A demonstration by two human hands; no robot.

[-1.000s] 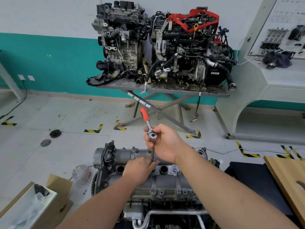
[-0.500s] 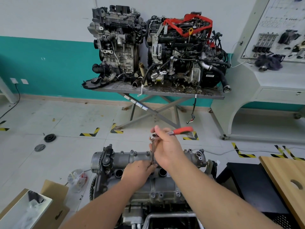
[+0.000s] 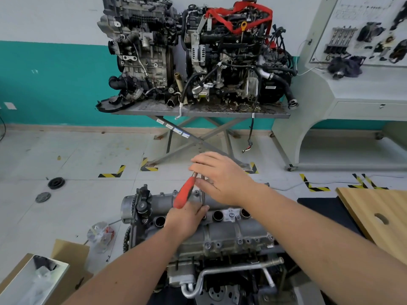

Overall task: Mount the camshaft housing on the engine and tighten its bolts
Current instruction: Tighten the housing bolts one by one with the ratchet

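On the ribbed cast housing (image 3: 222, 233), red-handled ratchet (image 3: 184, 193).

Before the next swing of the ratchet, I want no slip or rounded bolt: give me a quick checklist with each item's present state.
1. Camshaft housing seated on the engine: ok, it looks flush.
2. Left hand steadies the extension near its foot: ok.
3. Right hand on the ratchet head: ok, fingers over it.
4. Red handle has room to swing: not ok, it points down at the left hand.
5. Socket square on the bolt: cannot tell, hidden by the left hand.
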